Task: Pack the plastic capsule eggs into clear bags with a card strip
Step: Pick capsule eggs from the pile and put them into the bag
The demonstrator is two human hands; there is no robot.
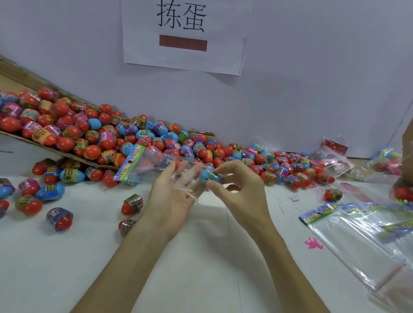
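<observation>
Head view, right grip pinches blue egg, left grip released under clear bag

We see a clear bag lying sideways across the left hand, its bright card strip at the left end. At its right end the right hand pinches a blue capsule egg. Red, blue and pink eggs heap along the far left, some loose nearer, and flat empty bags lie at the right.
</observation>
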